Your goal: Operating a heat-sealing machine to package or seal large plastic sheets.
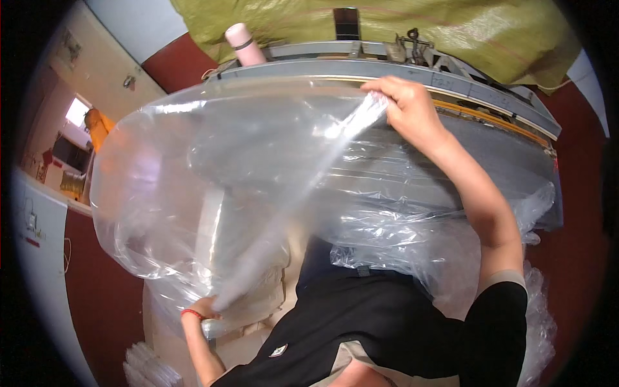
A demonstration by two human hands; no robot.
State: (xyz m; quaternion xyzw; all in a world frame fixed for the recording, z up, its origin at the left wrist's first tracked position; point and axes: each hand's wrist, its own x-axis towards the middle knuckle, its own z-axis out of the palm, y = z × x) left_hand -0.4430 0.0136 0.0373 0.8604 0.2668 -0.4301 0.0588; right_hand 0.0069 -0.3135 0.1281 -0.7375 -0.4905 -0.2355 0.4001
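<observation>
One right hand [411, 111], raised over the bench, has its fingers clenched on a gathered edge of clear plastic film [251, 138]. Down at the lower left, the left hand [205, 307], with a red beaded bracelet [192, 314] at the wrist, grasps the other end; its fingertips are partly lost in the glare and folds, so I can't tell how hard it pinches. Between them the film runs in a taut, shiny diagonal, while the rest balloons leftward in a thin, rounded, see-through bulge that blurs whatever lies behind it.

More crumpled film [400, 235] lies against the person's black shirt [380, 316]; whether it is the same piece I can't make out. Beyond stands a grey metal rail [387, 71], straight and smooth, hiding the foot of a pink bottle [244, 45]. Behind that hangs wrinkled yellow-green sheeting [451, 26], cut off above. Near the doorway, an orange shape [100, 129] is too indistinct to name.
</observation>
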